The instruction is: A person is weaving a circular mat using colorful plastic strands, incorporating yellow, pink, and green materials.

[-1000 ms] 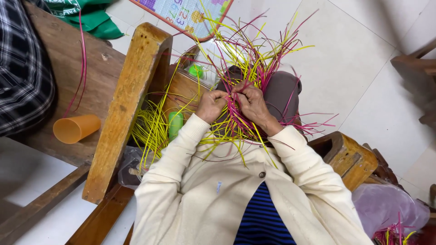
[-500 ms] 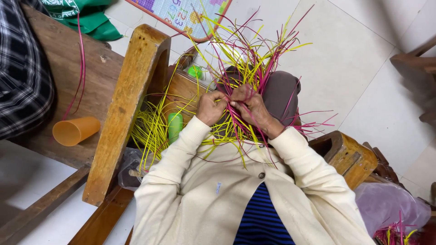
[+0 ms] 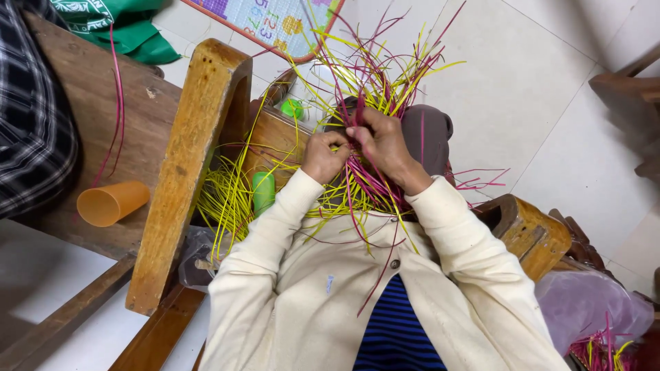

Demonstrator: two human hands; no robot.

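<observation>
just right of the slanted wooden beam (image 3: 182, 172), the spray of yellow and magenta strips (image 3: 371, 130) sits in the lap, looking light, springy and slick, best pinched low at the weave where the left hand (image 3: 323, 156) and right hand (image 3: 385, 144) close on it.

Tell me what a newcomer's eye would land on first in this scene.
First, the spray of yellow and pink strips fanning out at the centre, with the left hand and right hand both closed on them at its base. Next, the orange cup lying on its side on the wooden bench at the left. A thick wooden beam slants beside it.
</observation>
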